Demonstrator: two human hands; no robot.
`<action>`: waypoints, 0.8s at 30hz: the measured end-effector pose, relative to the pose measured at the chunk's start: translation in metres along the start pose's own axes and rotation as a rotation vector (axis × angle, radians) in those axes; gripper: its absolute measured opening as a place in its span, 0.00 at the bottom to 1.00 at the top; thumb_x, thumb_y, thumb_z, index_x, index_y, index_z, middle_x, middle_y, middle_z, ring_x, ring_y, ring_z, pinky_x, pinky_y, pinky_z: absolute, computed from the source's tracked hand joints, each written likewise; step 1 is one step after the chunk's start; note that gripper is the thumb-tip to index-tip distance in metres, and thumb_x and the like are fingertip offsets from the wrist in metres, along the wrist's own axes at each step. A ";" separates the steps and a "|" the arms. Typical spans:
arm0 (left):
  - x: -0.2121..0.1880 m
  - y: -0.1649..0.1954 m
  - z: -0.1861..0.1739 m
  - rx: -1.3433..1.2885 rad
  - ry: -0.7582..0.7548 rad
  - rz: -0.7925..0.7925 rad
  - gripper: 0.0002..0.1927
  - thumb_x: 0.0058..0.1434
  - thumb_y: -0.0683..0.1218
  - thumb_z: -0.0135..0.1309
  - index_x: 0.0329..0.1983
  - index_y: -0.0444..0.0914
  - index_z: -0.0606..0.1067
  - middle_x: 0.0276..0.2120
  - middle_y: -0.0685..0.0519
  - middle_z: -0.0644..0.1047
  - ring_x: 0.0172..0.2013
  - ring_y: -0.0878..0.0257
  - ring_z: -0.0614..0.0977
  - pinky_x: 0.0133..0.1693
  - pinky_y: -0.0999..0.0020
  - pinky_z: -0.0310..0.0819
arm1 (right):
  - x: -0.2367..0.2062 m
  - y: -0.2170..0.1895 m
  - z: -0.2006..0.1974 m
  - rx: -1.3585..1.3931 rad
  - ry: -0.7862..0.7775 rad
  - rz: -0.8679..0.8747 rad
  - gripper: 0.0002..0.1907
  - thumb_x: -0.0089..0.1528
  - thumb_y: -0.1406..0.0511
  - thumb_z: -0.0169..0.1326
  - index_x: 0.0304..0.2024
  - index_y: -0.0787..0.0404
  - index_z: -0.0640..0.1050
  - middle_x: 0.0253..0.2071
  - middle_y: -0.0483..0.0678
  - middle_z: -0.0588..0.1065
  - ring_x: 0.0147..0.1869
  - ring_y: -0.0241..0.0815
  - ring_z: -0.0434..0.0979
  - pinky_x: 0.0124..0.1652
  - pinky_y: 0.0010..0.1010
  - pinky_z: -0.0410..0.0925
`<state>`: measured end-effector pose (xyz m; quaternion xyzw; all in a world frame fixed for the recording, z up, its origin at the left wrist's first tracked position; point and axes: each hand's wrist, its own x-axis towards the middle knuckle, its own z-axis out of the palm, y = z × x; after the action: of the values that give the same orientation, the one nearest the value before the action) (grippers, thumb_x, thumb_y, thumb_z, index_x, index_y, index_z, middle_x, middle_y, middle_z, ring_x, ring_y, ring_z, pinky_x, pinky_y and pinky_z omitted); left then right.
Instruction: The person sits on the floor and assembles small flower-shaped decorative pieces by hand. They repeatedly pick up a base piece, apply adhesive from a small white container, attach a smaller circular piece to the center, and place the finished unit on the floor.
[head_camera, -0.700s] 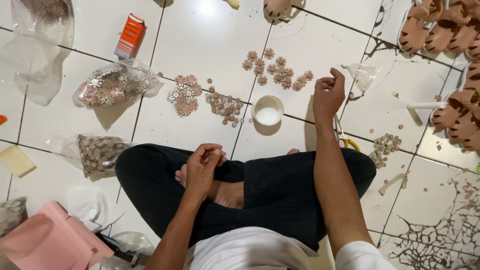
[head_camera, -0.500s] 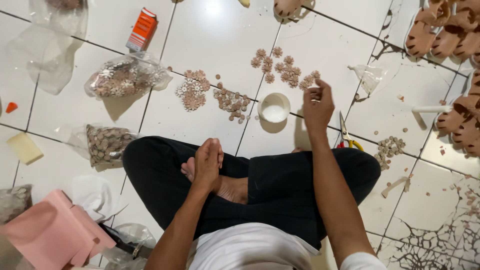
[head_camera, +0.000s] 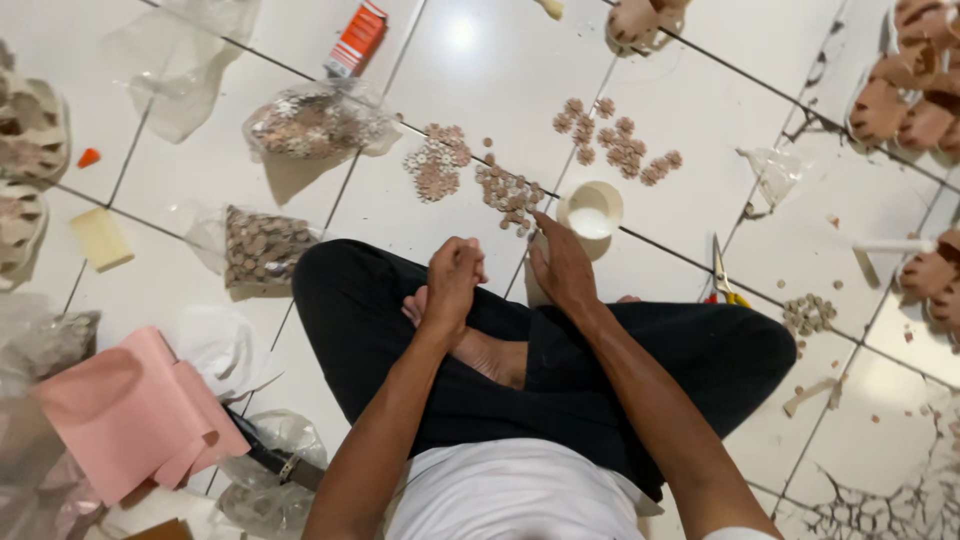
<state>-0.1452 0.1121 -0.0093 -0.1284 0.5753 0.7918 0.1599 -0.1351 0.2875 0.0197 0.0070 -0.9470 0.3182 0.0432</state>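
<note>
The scene is a floor (head_camera: 200, 170) of glossy white tiles with dark grout lines, a ceiling light mirrored near the top and a web of cracks in the tiles at the lower right. At the far left lie pale sandal soles (head_camera: 30, 130), a small yellow block (head_camera: 100, 238), and a folded pink sheet (head_camera: 130, 415) among crumpled clear plastic. Further in sit two clear bags of small brown discs (head_camera: 262, 245), one above the other, with an orange carton (head_camera: 358, 38) beyond them. The person sits cross-legged in black trousers (head_camera: 400, 320) and a white shirt, a bare foot showing between the knees. The left hand (head_camera: 452, 285) is curled into a loose fist over the foot; whether it pinches anything cannot be told. Loose clusters of discs (head_camera: 505, 190) lie on the tile ahead of the knees. The right hand (head_camera: 562, 265) reaches forward, fingers stretched and close together, its tips at the edge of that disc pile and just beside a small white cup (head_camera: 590, 210). More discs (head_camera: 620, 145) lie past the cup. To the right are yellow-handled scissors (head_camera: 722, 275), a small disc heap (head_camera: 808, 313), and stacked brown sandals (head_camera: 915, 85).
</note>
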 end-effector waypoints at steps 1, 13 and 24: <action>0.004 0.005 -0.003 0.021 -0.023 0.041 0.11 0.69 0.49 0.52 0.36 0.37 0.74 0.25 0.59 0.74 0.26 0.70 0.76 0.32 0.74 0.77 | -0.001 -0.003 0.001 0.016 0.002 0.019 0.26 0.64 0.69 0.57 0.65 0.63 0.70 0.54 0.60 0.76 0.58 0.59 0.76 0.55 0.44 0.70; 0.063 0.067 -0.023 1.140 0.253 0.503 0.14 0.58 0.39 0.57 0.49 0.37 0.79 0.48 0.45 0.75 0.48 0.48 0.76 0.47 0.55 0.72 | -0.028 0.034 -0.031 -0.015 0.280 -0.013 0.17 0.67 0.74 0.56 0.59 0.67 0.74 0.52 0.59 0.77 0.49 0.47 0.82 0.43 0.30 0.79; 0.063 0.052 -0.001 1.395 0.230 0.767 0.07 0.60 0.35 0.54 0.41 0.36 0.77 0.44 0.48 0.75 0.45 0.52 0.77 0.52 0.55 0.70 | -0.040 0.041 -0.050 0.085 0.371 0.133 0.18 0.66 0.73 0.57 0.59 0.67 0.74 0.51 0.56 0.78 0.49 0.46 0.82 0.39 0.32 0.76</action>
<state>-0.2233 0.1025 0.0109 0.1269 0.9543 0.2316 -0.1400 -0.0928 0.3499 0.0306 -0.1126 -0.9069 0.3559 0.1954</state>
